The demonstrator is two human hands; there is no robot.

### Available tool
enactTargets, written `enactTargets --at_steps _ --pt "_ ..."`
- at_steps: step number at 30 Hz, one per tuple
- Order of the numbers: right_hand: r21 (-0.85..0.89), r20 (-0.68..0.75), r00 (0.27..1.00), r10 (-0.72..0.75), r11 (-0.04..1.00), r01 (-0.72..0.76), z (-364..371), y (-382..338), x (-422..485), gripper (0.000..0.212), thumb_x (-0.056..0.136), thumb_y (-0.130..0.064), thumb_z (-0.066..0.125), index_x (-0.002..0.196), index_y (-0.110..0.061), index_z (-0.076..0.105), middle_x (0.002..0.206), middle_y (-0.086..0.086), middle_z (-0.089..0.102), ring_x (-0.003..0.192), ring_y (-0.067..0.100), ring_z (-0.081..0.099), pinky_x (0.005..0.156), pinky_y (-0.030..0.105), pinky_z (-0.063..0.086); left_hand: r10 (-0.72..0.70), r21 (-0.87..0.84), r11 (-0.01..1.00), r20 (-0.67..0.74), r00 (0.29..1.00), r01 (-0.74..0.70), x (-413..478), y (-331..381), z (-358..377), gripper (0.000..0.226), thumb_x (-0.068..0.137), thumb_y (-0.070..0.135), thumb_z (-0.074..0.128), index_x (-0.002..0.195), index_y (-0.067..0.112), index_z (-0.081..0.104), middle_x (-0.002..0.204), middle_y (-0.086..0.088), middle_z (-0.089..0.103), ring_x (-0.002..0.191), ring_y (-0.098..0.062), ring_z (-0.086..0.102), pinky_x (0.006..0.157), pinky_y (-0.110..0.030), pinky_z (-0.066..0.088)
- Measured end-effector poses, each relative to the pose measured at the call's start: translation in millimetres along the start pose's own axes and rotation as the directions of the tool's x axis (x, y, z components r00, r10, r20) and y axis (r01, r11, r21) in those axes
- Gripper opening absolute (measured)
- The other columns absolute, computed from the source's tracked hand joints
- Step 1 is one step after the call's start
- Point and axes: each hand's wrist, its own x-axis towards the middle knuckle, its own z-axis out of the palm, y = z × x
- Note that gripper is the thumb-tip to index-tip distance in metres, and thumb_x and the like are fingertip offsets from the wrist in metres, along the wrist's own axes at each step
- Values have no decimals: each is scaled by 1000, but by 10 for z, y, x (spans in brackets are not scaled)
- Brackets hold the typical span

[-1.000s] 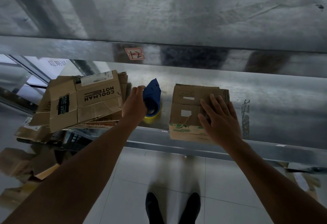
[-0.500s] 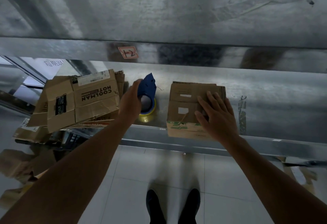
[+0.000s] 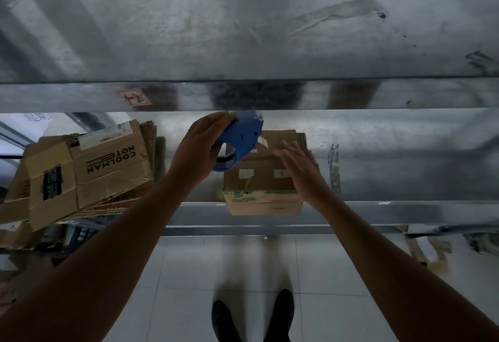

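Left hand [image 3: 199, 150] grips the blue tape dispenser [image 3: 243, 136], fingers curled round its handle end. The dispenser is held clear of the shelf, over the back-left corner of the cardboard box [image 3: 259, 182]; whether it touches the box, cannot tell. Right hand [image 3: 302, 169] lies flat on the right side of the box top, fingers straight, holding nothing. The box sits at the front edge of the metal shelf [image 3: 391, 158]. 1 stack of flattened cartons [image 3: 89, 169] lies at the shelf's left end, apart from the box.

Item count, your station:
You have one tape dispenser [image 3: 243, 136], one closed box [image 3: 259, 182], one stack of flattened cartons [image 3: 89, 169], two shoes [image 3: 225, 320].
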Motion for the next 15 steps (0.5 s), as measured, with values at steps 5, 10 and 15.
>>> enactTargets --at_steps 5,10,15 --pt "27 -1 1000 -31 999 31 -26 23 -17 38 113 -21 27 137 -24 56 166 4 28 157 19 9 125 37 0 -29 -15 999 122 992 31 25 94 86 69 85 21 71 147 27 44 147 -13 40 133 -29 40 107 -44 41" --pt "86 -12 1000 -23 996 24 -10 10 -15 37 114 -21 26 137 -39 47 165 3 30 157 16 9 125 35 -2 -153 -94 981 150 977 168 20 218 32 66 85 60 47 144 31 46 142 -2 40 124 -16 34 98 -27 34" --pt "80 0 1000 10 997 -9 9 3 0 39 113 -29 16 149 -37 31 166 4 29 156 14 8 124 32 -4 -235 -190 948 115 965 254 -41 303 33 58 90 59 45 140 29 51 129 12 43 118 -11 38 98 -31 38"
